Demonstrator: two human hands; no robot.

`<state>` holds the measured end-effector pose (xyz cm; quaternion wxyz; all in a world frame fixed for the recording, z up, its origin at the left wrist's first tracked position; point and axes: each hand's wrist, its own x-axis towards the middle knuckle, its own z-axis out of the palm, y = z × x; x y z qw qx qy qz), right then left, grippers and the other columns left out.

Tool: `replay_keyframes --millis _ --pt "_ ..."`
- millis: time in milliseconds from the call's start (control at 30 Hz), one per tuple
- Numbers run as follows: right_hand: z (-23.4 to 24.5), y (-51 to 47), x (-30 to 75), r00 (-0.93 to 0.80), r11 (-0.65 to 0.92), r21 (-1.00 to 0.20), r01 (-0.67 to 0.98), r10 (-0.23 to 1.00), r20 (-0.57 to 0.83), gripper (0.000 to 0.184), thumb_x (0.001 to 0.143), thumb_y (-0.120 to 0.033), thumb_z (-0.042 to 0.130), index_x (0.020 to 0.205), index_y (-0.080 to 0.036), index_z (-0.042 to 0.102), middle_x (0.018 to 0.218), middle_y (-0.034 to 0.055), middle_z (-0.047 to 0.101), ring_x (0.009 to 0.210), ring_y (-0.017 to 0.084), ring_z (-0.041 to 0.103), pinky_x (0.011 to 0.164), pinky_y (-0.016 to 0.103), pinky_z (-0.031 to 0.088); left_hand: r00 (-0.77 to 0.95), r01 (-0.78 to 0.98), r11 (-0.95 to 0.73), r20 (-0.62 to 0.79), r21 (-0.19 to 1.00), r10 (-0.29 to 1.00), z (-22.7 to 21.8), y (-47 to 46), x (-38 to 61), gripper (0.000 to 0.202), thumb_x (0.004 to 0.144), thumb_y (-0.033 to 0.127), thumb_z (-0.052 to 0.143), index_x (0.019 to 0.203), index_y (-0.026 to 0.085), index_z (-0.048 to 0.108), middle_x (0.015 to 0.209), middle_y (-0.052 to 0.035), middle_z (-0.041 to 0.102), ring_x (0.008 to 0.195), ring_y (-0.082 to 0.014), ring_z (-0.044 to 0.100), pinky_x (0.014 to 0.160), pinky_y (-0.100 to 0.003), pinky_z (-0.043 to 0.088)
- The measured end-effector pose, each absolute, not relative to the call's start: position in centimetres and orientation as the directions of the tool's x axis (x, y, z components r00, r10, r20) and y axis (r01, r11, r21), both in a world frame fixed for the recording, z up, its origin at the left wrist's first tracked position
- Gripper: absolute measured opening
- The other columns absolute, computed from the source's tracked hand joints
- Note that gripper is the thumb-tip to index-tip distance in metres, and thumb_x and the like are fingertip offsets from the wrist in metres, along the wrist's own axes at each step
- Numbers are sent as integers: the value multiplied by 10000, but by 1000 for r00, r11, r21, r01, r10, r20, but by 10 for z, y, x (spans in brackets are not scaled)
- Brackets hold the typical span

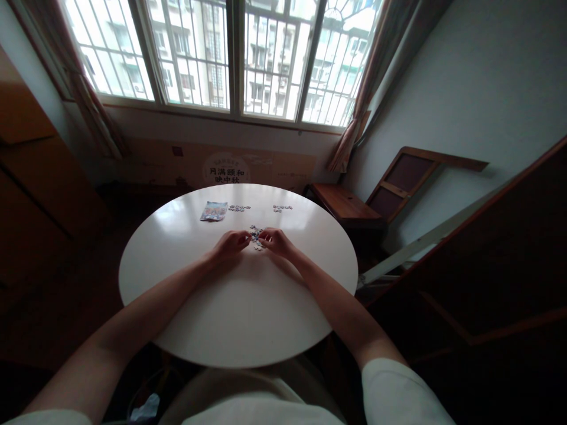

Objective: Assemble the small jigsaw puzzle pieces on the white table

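Note:
A small heap of jigsaw pieces (pixel 257 247) lies near the middle of the white round table (pixel 239 319). My left hand (pixel 233 241) is at the heap's left edge, thumb and fingers drawn together in a pinch. From the right, my right hand (pixel 277 238) reaches to the same pieces, its fingertips also pinched. Whatever sits between the fingertips of either hand is too small to make out. Beyond the heap, one loose group of pieces (pixel 239 208) lies at the left and another group (pixel 282 208) at the right. A colourful printed packet (pixel 214 211) lies flat beside the left group.
Behind the table are a printed cardboard panel (pixel 177 162) and barred windows (pixel 195 59). A wooden chair (pixel 343 200) stands at the back right, near a folded wooden frame (pixel 405 171). Wooden cabinets (pixel 39 195) line the left side. A large dark panel (pixel 500 265) leans at the right.

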<state>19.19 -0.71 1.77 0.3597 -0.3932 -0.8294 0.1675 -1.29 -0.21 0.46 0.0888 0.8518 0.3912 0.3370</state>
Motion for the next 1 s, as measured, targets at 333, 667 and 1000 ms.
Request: replay_keyframes --millis 333,667,1000 --pt "18 -7 192 -427 631 -562 535 776 464 81 766 -134 599 769 -121 679 710 27 631 599 87 550 594 195 419 475 591 -698 525 404 706 3 -1 -13 267 852 314 485 865 140 687 562 12 579 497 -70 479 518 -168 330" --pt "14 -5 193 -424 628 -565 535 778 463 86 769 -150 597 780 -123 678 709 22 625 596 83 548 591 190 414 475 607 -687 509 400 717 4 -2 -13 276 856 317 477 873 140 689 567 7 582 504 -75 487 522 -174 326" --pt "16 -6 193 -426 628 -560 541 778 461 82 762 -135 603 786 -121 680 716 23 628 601 83 549 596 189 415 478 595 -686 501 419 721 8 -5 -13 281 851 313 476 873 133 691 572 4 587 512 -74 484 527 -173 331"
